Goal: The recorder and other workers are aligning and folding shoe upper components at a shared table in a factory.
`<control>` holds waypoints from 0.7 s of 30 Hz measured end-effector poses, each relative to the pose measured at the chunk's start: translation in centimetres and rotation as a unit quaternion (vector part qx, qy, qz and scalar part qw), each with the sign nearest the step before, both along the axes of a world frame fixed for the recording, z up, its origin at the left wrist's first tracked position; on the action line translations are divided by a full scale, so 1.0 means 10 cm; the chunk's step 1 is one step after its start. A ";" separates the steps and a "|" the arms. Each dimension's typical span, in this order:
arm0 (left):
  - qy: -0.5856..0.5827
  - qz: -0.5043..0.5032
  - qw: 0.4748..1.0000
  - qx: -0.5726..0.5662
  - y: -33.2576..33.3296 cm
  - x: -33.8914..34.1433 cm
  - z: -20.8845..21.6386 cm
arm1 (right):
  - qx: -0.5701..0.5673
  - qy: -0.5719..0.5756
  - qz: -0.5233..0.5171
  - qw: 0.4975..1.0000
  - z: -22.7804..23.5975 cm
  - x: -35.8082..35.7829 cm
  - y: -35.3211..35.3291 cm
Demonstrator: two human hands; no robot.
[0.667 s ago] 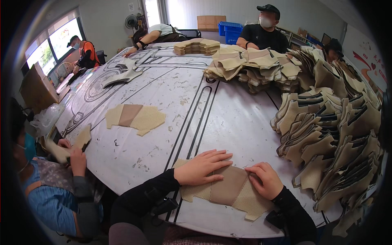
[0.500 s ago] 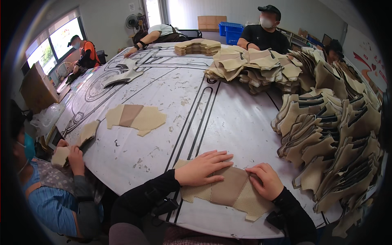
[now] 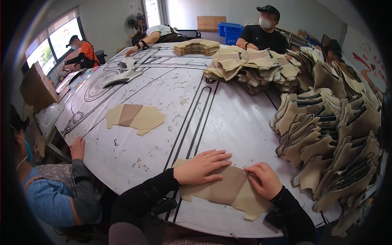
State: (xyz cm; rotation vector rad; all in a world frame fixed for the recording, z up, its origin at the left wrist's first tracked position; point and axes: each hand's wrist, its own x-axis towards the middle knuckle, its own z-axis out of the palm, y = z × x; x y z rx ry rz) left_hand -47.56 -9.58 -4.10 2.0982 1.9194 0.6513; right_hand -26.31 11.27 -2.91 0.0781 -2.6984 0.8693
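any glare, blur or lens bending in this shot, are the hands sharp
Head view: glare partly washes out the window; head view: near edge of the table bows, corners go black; head view: left hand, right hand and the beige-brown piece beneath look fairly sharp.

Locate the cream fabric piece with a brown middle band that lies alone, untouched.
In the head view, the cream-and-brown fabric piece lies left of centre on the white, black-lined tabletop, beyond and left of the bare left hand.
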 end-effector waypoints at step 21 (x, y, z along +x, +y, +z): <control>-0.003 0.001 1.000 -0.001 0.00 0.02 0.01 | -0.004 -0.003 0.006 1.000 0.01 0.00 -0.01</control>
